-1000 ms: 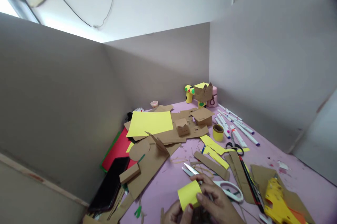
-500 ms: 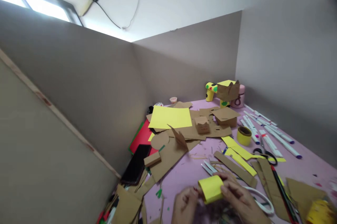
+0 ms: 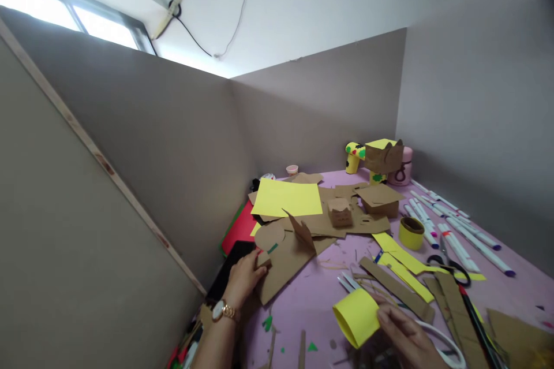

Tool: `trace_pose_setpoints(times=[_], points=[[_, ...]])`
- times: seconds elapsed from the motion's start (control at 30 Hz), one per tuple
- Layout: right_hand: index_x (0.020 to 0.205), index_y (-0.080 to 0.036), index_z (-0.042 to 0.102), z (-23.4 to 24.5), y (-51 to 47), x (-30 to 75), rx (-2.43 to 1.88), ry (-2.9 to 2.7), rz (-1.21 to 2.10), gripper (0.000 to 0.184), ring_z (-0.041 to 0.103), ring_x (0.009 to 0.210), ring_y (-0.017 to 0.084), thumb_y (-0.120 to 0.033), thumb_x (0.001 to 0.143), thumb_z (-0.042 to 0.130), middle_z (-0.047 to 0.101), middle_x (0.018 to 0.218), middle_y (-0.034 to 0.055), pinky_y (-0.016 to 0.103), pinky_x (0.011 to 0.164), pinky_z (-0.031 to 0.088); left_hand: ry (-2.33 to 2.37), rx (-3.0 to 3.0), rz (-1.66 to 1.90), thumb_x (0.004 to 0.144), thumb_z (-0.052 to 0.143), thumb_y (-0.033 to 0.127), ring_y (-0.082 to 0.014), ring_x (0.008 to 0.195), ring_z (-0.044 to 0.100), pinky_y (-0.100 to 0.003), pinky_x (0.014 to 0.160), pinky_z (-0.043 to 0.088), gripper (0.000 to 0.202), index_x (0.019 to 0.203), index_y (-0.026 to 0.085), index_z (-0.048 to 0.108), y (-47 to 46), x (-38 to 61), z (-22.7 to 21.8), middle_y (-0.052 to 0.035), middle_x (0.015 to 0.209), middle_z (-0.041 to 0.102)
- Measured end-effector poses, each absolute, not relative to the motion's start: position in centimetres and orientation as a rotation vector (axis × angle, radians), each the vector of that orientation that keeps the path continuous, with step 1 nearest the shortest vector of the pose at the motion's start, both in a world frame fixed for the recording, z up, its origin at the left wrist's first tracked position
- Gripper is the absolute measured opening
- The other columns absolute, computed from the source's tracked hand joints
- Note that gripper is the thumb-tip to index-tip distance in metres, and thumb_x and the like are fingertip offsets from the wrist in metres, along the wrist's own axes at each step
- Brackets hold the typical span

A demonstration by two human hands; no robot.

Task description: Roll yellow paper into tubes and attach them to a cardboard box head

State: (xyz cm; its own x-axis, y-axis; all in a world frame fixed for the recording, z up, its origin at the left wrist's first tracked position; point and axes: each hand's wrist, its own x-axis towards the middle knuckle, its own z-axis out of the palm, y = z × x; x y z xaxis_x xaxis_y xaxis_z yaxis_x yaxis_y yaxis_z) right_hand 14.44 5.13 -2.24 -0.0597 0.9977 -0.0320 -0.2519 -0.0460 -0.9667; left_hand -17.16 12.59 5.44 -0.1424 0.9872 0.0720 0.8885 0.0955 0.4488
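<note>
My right hand (image 3: 407, 328) pinches a yellow paper tube (image 3: 357, 316) by its right side, the tube's open end facing lower left. At the left, my left hand (image 3: 244, 276), with a watch on the wrist, has its fingers closed around a small brown cardboard block (image 3: 264, 261). That block is at the edge of a large cardboard sheet (image 3: 281, 271), next to a black phone (image 3: 227, 265). White-handled scissors (image 3: 445, 337) lie partly behind my right hand, their blades showing beyond the tube.
Several white markers (image 3: 480, 239) and black scissors (image 3: 450, 265) lie at the right, near a yellow tape roll (image 3: 411, 233). Yellow paper (image 3: 288, 198), cardboard boxes (image 3: 378, 201) and a pink container (image 3: 401, 170) are farther back. Grey partitions (image 3: 320, 109) surround the purple table (image 3: 298, 305).
My left hand has left the yellow paper tube and moved left and forward onto the small cardboard block. My right hand keeps the tube, which is now turned. The view has shifted slightly.
</note>
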Motion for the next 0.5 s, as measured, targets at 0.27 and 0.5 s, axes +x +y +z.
trace_pose_setpoints(times=[0.27,0.5], points=[[0.064,-0.019,0.064,0.3,4.5,13.2,-0.734,-0.553,1.583,0.025,0.058,0.06,0.011,-0.04,0.067,0.077,0.06,0.065,-0.0025,0.018,0.056,0.049,1.799,1.841,0.919,0.069,0.06,0.023,-0.0229,0.118,0.049,-0.031,0.1,0.036,0.057,0.125,0.015,0.049,8.9,-11.5,4.7,-0.0101,0.127,0.055],[0.072,-0.021,0.068,0.5,5.0,14.8,-0.781,-0.528,1.498,0.02,0.063,0.076,0.017,-0.037,0.067,0.078,0.068,0.081,0.0005,0.025,0.069,0.054,1.255,1.566,0.925,0.06,0.066,0.008,-0.0222,0.099,0.057,-0.028,0.088,0.043,0.049,0.107,0.018,0.058,3.5,-3.7,3.2,-0.0053,0.104,0.064]])
